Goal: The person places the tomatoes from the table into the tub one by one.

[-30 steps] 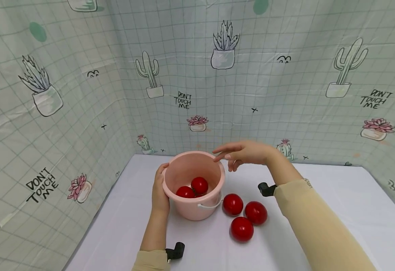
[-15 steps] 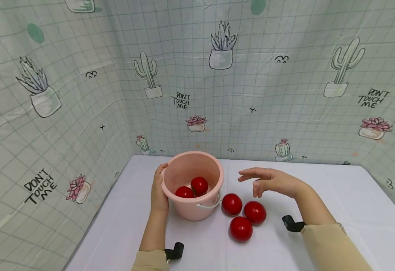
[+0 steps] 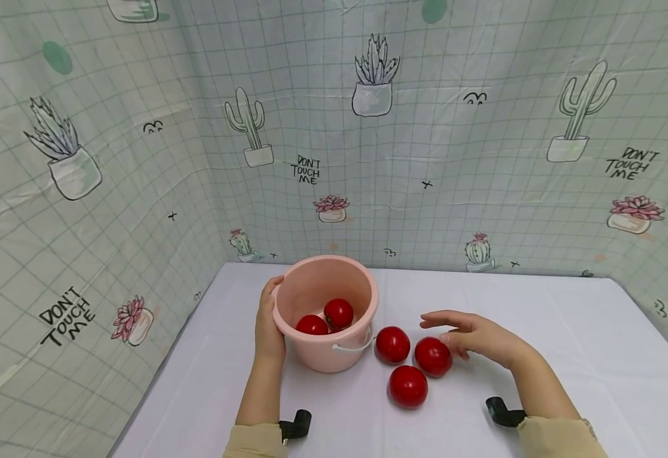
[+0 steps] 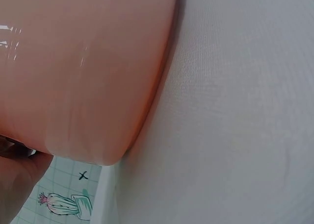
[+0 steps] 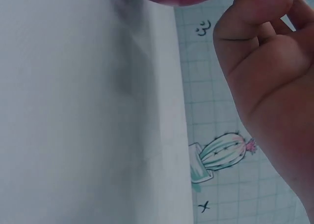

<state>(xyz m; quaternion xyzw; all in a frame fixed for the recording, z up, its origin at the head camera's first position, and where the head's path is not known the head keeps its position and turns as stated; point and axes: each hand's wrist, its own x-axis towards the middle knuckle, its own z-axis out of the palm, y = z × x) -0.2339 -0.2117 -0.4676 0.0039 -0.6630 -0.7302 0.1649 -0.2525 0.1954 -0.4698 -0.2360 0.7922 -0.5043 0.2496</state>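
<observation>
From where I stand, the left hand (image 3: 269, 327) has the side of a pink bucket (image 3: 319, 355), fingers curled about its wall near the rim. The right hand (image 3: 480, 337) is beside the rightmost red ball (image 3: 434, 358), index finger stretched out above it and thumb near its side; the hand isn't gripping it, and I can't tell whether the thumb touches. That ball sits on the white table (image 3: 569, 343), close to a second ball (image 3: 392, 345) by the bucket and a third ball (image 3: 408, 387) in front, while two more (image 3: 338, 313) lie inside the bucket. The skin looks glossy and smooth, so I'd expect it to be slippery and inclined to roll; firm and fairly light is my guess, though it might bruise if it's real fruit. The best hold seems to be thumb and fingers on opposite sides at its widest part, squeezing gently.
</observation>
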